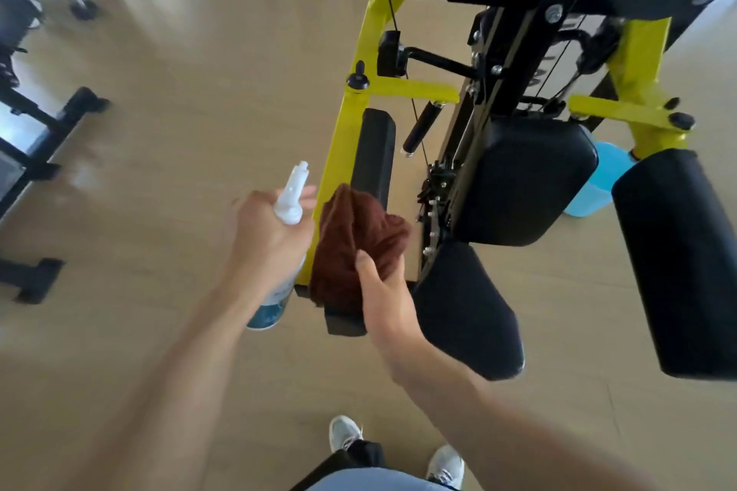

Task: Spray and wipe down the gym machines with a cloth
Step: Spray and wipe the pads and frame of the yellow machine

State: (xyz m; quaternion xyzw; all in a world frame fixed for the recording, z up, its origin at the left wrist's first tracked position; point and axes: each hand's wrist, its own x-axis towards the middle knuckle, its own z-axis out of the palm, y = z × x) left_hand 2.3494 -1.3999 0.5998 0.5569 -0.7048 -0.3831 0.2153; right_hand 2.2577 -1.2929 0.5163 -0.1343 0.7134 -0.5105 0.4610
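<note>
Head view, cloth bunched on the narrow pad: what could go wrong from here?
1. The right hand grips the brown cloth in a wad, so it may skip much of the narrow black pad.
2. The spray bottle in the left hand has its nozzle aimed off toward the floor, so spray could wet it.
3. The black cable and mechanism beside the pad could snag the cloth.

Spray bottle (284, 235) left of cloth (355, 247), which lies on pad (373, 155).
</note>
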